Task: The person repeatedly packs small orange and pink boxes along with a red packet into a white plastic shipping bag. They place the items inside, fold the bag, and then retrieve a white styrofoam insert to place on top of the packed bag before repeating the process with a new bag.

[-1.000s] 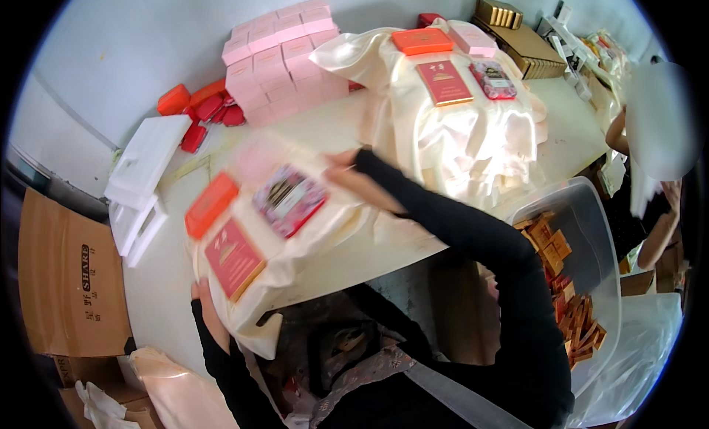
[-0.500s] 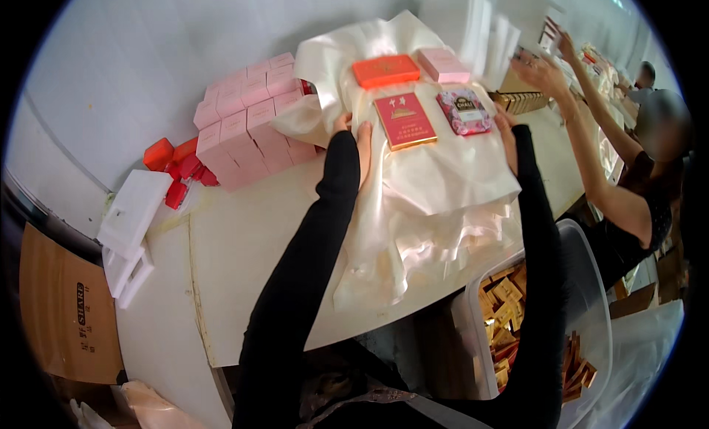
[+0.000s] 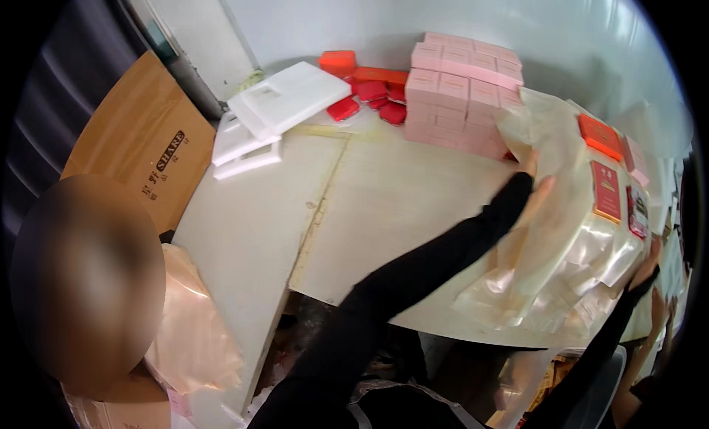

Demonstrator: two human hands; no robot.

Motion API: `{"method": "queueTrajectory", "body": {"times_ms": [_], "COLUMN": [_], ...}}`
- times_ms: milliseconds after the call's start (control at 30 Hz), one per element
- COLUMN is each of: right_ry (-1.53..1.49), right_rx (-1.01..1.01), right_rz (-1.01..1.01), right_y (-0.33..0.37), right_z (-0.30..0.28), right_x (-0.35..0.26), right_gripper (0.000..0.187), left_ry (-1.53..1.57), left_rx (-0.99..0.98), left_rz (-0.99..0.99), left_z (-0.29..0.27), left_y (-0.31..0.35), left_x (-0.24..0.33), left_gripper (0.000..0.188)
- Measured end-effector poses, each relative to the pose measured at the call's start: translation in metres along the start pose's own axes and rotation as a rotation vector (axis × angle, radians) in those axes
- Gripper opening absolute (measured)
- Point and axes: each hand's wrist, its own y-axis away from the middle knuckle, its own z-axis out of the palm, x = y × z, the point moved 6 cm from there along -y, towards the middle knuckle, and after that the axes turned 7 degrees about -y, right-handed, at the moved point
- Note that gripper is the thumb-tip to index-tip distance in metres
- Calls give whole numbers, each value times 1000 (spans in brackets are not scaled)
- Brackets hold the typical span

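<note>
Cream satin cloth (image 3: pixel 550 207) drapes over a raised block at the right of the table and hangs in folds at its front. On top lie an orange-red box (image 3: pixel 600 137), a red flat box (image 3: pixel 606 191), a floral tin-like box (image 3: pixel 637 212) and a pale pink box (image 3: pixel 634 160). My left hand (image 3: pixel 532 186) rests against the cloth's left side, thumb apart from the fingers. Along the right side lies my right hand (image 3: pixel 649 262), its fingers stretched out. Folds partly cover where both hands touch.
Pink boxes (image 3: pixel 467 96) are stacked against the wall, beside small red packs (image 3: pixel 371 91). White foam pieces (image 3: pixel 288 96) and a brown carton (image 3: pixel 144 144) stand left. A person (image 3: pixel 88 281) is at the near left. Below the table's right edge is a clear plastic bin (image 3: pixel 609 388).
My view has swung left, so the draped cloth and both hands now appear farther right. A person has come into view at the left. My hands stay at the cloth's sides.
</note>
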Motion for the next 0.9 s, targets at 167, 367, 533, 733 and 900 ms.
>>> {"method": "queueTrajectory", "body": {"times_ms": [167,367,533,733,900], "right_ry": [675,445,203,-315,-455], "right_rx": [161,-107,-678,-1144,-1152], "right_rz": [-840,-975,-1230,-634,496], "right_y": [142,243,337,423,472], "right_z": [61,206,359,497,532], "right_x": [-167,-217,-248,-294,-256], "right_gripper": [41,31,35,90,55], "left_ry": [-1450,-1851,-1832,-2070,-1978], "left_rx": [192,177,157,-101,211], "left_rz": [-126,130,210,308,36], "left_z": [-288,-479,-458,-380,-445], "left_y": [32,74,125,149,174], "left_x": [-40,-46,141,278,243], "left_gripper": [63,56,34,24,50]}}
